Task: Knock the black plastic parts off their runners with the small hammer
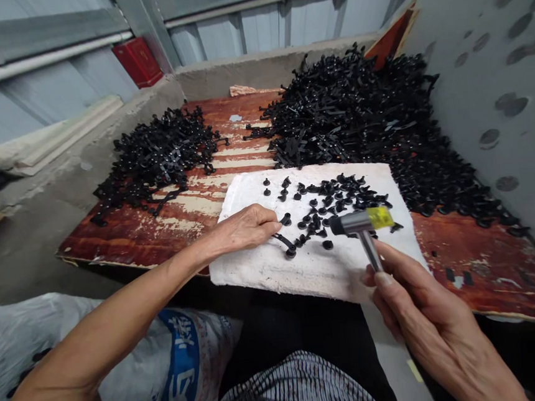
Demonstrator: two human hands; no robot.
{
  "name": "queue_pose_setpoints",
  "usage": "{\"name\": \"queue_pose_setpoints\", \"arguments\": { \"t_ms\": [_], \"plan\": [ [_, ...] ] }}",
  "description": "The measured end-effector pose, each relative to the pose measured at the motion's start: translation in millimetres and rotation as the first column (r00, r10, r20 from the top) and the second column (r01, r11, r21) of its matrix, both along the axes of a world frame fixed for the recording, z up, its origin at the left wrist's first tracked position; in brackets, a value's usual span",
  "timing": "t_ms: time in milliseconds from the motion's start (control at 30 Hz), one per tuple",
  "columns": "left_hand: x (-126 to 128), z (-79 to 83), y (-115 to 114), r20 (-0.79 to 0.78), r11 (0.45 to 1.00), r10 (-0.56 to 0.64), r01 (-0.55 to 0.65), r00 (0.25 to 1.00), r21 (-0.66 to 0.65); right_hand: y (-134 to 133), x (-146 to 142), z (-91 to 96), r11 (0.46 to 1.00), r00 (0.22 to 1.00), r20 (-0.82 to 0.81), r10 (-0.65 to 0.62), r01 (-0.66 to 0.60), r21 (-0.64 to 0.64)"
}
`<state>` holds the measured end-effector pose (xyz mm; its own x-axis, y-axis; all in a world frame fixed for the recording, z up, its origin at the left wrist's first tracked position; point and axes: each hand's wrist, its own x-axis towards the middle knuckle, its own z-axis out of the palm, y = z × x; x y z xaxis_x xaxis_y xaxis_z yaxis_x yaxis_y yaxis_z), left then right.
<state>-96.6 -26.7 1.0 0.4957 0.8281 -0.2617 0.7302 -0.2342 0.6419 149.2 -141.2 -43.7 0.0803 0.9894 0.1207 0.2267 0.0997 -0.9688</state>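
Observation:
My right hand (412, 300) is closed round the metal handle of a small mallet (356, 221), which has a black face on one end and a yellow one on the other. The mallet's head is raised over the right part of a white cloth pad (255, 273). At the pad's left side my left hand (253, 225) pinches a black strip with knobbed ends (284, 242). Its grip on the strip is partly hidden by the fingers. Scattered on the pad lie several small black round-based pieces (327, 245), many bunched near the mallet.
A large heap of black strips (334, 107) covers the table's right rear, and a smaller heap (164, 147) sits at left. The worn red-brown table (206, 199) meets a grey panel (486, 81) on the right. A printed white sack (200, 350) stands below, at lower left.

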Motion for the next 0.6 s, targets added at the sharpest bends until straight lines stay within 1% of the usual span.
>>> {"name": "queue_pose_setpoints", "arguments": {
  "t_ms": [33,100,167,233,267,333,433,467,533,600],
  "plan": [
    [-0.1,-0.2,0.2,-0.006,1.000,0.000,0.000,1.000,0.003,6.9,0.7,4.2,0.995,0.990,0.130,0.044,-0.055,0.082],
    [-0.3,-0.3,0.3,-0.008,1.000,0.006,-0.006,1.000,0.000,22.3,-1.7,12.1,0.959,0.937,0.328,0.116,-0.192,0.208],
    [-0.4,-0.1,0.2,-0.015,1.000,0.012,-0.012,1.000,-0.007,36.8,-7.9,18.8,0.909,0.889,0.431,0.153,-0.298,0.292],
    [-0.4,0.2,0.3,-0.031,1.000,0.010,-0.010,0.999,-0.002,48.2,-14.7,23.0,0.871,0.861,0.484,0.157,-0.352,0.343],
    [-0.6,0.1,0.4,-0.038,1.000,0.007,-0.006,0.999,0.005,52.8,-17.5,23.7,0.861,0.851,0.504,0.148,-0.361,0.357],
    [-1.1,-0.8,1.0,-0.037,1.000,-0.003,0.004,0.999,0.013,59.7,-20.7,22.2,0.863,0.819,0.557,0.135,-0.374,0.341],
    [-2.2,-2.9,1.9,-0.015,1.000,-0.010,0.010,1.000,-0.014,65.2,-20.8,17.7,0.886,0.751,0.643,0.150,-0.391,0.250],
    [-2.4,-3.3,2.0,-0.010,1.000,-0.010,0.009,1.000,-0.025,65.6,-20.6,17.5,0.887,0.742,0.652,0.158,-0.396,0.236],
    [-2.6,-3.5,2.0,-0.011,1.000,-0.006,0.006,1.000,-0.030,64.8,-20.8,20.1,0.878,0.764,0.627,0.152,-0.396,0.270],
    [-2.5,-2.6,1.7,-0.011,1.000,-0.003,0.003,1.000,-0.017,63.2,-22.1,24.5,0.857,0.809,0.574,0.126,-0.380,0.348]
  ]
}}
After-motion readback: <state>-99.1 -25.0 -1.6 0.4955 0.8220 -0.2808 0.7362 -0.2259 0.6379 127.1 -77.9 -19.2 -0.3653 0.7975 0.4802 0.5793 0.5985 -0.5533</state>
